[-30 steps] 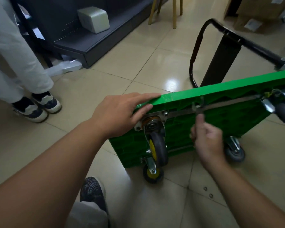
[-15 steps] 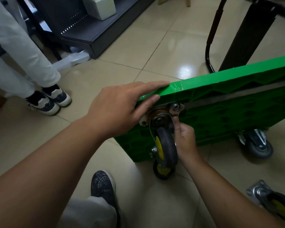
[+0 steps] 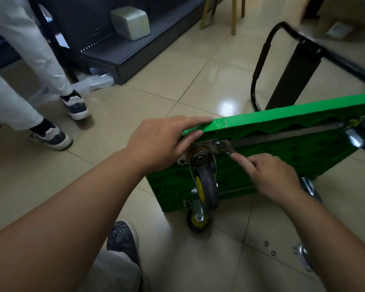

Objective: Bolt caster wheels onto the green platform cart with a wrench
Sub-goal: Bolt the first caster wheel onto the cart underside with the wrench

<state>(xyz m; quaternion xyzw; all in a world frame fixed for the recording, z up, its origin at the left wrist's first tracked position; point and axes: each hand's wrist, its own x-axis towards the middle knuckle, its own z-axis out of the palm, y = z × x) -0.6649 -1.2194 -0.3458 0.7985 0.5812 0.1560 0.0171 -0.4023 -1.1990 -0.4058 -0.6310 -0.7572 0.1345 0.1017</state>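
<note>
1. The green platform cart stands on its long edge on the tiled floor, with its ribbed underside turned to us. Its black handle reaches out behind it.
2. Our left hand rests on the upper edge of the cart at the near corner, palm down, fingers straight and close together.
3. Just under this hand a caster wheel, grey with a yellow hub, sits with its metal plate against the underside. A second caster at the lower corner touches the floor.
4. Our right hand is to the right of the plate, fingers curled and the index finger stretched toward a bolt in the plate's corner.
5. At the fingertip, the head of what is probably the wrench touches the bolt; its handle is hidden in the hand.
6. A loose caster lies on the floor beside our right forearm, and a person in white trousers stands at the left.
</note>
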